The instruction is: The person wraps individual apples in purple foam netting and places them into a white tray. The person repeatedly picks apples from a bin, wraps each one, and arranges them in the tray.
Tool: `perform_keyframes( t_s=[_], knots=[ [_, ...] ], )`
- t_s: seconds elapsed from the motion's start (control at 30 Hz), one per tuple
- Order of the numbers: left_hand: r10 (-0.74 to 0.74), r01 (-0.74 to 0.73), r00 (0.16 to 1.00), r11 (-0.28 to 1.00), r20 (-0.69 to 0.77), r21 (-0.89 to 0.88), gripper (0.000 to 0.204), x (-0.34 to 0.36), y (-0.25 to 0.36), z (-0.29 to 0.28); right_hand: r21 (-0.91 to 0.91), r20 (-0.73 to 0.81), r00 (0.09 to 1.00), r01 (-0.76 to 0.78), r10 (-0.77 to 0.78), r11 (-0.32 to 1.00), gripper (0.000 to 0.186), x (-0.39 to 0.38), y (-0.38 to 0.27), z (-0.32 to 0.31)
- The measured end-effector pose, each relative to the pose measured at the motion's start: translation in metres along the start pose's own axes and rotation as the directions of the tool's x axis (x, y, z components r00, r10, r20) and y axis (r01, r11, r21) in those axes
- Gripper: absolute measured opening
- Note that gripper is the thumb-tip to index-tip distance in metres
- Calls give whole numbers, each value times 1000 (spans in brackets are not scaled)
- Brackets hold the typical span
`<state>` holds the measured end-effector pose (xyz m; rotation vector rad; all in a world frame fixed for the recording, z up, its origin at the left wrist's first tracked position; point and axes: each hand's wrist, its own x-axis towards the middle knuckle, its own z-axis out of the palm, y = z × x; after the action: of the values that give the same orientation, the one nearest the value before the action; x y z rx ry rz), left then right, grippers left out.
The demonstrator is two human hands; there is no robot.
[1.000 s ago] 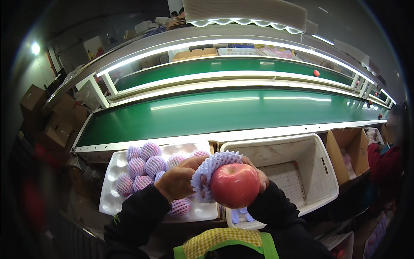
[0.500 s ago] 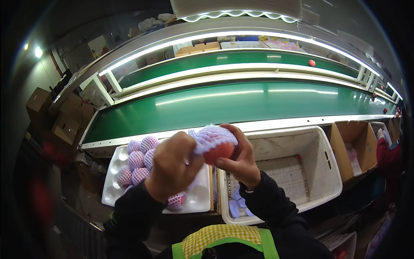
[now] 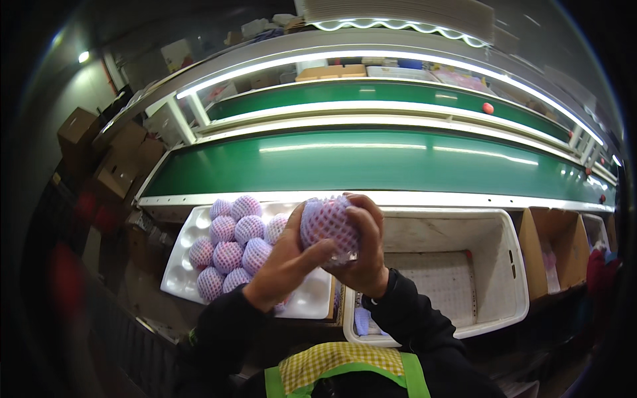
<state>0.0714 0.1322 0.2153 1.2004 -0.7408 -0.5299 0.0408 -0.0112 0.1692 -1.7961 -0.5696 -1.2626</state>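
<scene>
Both my hands hold a red apple (image 3: 328,227) covered by a lilac foam net, raised over the gap between the tray and the crate. My left hand (image 3: 282,268) is wrapped round its left and lower side, thumb across the front. My right hand (image 3: 369,247) grips it from the right, fingers curled over the top. To the left, a white moulded tray (image 3: 313,295) carries several net-covered apples (image 3: 227,257); my left hand and forearm hide part of it. Empty lilac foam nets (image 3: 362,321) lie in the near left corner of the white plastic crate (image 3: 494,292).
Beyond the tray and crate runs a green conveyor belt (image 3: 345,166) with a white metal edge. A second belt (image 3: 398,91) behind carries a red apple (image 3: 488,108). Cardboard boxes stand at left (image 3: 116,174) and right (image 3: 564,242). A person's red sleeve (image 3: 602,268) shows far right.
The foam net, earlier partly over the apple with its red lower side bare, now covers most of it. My left hand has opened from a fist and come round the apple. The view has shifted slightly.
</scene>
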Motion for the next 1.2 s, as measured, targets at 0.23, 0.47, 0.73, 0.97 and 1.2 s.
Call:
perform_keyframes(
  t_s=[0.23, 0.47, 0.73, 0.97, 1.2],
  knots=[
    [13, -11, 982, 1000, -186, 8, 65, -12, -6, -16, 573, 457, 774, -633, 439, 520, 76, -11, 11, -6],
    [31, 8, 996, 913, -88, 408, 71, -34, -11, -39, 530, 491, 757, -652, 431, 542, 69, -3, -13, 8],
    [-127, 101, 982, 979, -142, -176, 59, -62, 19, -93, 611, 629, 700, -714, 337, 341, 73, 0, -18, 38],
    [-116, -71, 691, 971, -713, -228, 43, -83, 26, -267, 541, 462, 657, -741, 596, 398, 43, -13, 2, 16],
    [-249, 334, 580, 941, -776, -52, 38, -39, -15, -340, 427, 360, 547, -817, 756, 388, 36, -35, 2, 11]
  ],
)
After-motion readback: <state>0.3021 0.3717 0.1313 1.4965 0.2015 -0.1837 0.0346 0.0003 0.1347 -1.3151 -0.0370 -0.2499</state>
